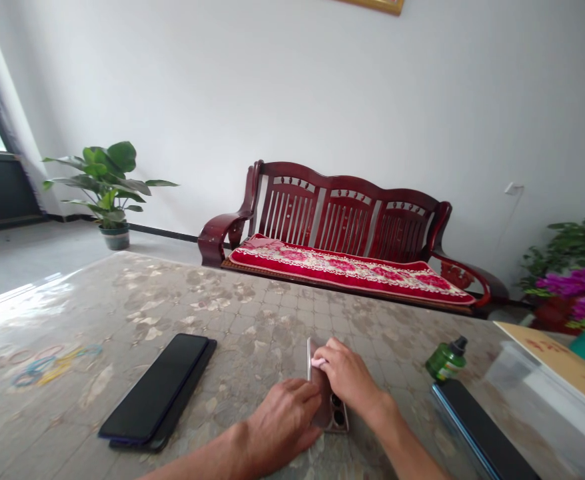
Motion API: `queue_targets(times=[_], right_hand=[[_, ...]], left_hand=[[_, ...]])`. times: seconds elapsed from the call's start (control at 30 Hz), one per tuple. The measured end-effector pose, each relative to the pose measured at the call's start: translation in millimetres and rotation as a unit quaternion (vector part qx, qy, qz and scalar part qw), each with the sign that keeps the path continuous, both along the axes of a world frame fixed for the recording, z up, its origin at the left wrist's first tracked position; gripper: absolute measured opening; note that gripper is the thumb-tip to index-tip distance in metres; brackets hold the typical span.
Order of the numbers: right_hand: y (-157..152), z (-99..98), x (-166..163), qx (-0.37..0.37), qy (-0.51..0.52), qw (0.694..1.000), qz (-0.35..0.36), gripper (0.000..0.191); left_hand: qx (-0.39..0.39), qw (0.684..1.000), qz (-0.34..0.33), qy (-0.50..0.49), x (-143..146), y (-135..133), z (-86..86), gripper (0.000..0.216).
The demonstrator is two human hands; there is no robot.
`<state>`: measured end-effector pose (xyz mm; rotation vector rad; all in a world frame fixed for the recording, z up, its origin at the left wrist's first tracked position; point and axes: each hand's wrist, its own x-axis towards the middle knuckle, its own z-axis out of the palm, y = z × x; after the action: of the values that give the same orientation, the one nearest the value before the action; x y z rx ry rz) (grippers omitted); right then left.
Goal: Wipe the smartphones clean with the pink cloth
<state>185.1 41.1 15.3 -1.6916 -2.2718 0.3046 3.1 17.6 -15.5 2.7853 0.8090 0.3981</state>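
A phone point(328, 408) lies face down on the patterned table point(252, 313), its camera lenses showing near me. My left hand point(277, 430) rests on its near left side, fingers curled against its edge. My right hand point(348, 380) lies over the phone with fingers closed on a small pale pink pad point(317, 363), pressed to the phone's back near its far end.
Two dark phones point(160, 393) lie stacked at the left. Another dark phone point(482, 433) lies at the right, by a small green bottle point(445, 359) and a clear plastic box point(537, 393). Coloured rubber bands point(47, 365) are at far left. A red wooden bench point(342, 240) stands behind.
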Motion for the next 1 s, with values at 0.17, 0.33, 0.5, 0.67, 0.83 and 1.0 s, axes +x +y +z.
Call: queue_targets(times=[0.17, 0.33, 0.5, 0.67, 0.83, 1.0], right_hand=[[-1.3, 1.2, 6.1, -0.011, 0.014, 1.000, 0.007, 0.023], [-14.2, 7.4, 14.6, -0.060, 0.034, 0.996, 0.059, 0.017], [-3.6, -3.0, 12.4, -0.011, 0.020, 1.000, 0.008, 0.022], [7.6, -5.5, 13.2, 0.015, 0.016, 0.999, -0.026, 0.024], [-6.4, 1.1, 22.7, -0.035, 0.028, 0.999, 0.030, 0.020], [-8.6, -3.2, 27.8, -0.035, 0.047, 0.998, 0.020, 0.018]], left_hand=[[0.014, 1.000, -0.005, -0.018, 0.8, -0.1, -0.4, 0.007], [0.051, 0.998, -0.008, -0.040, 2.9, 0.9, -6.1, 0.004], [0.037, 0.999, -0.012, -0.036, 1.4, 0.8, -7.8, 0.008], [0.027, 1.000, -0.004, -0.014, 0.4, 1.4, -5.4, 0.009], [0.034, 0.999, -0.012, -0.029, 0.9, 1.2, -2.2, 0.006], [0.044, 0.999, -0.017, -0.025, 0.8, 0.7, -1.6, 0.004]])
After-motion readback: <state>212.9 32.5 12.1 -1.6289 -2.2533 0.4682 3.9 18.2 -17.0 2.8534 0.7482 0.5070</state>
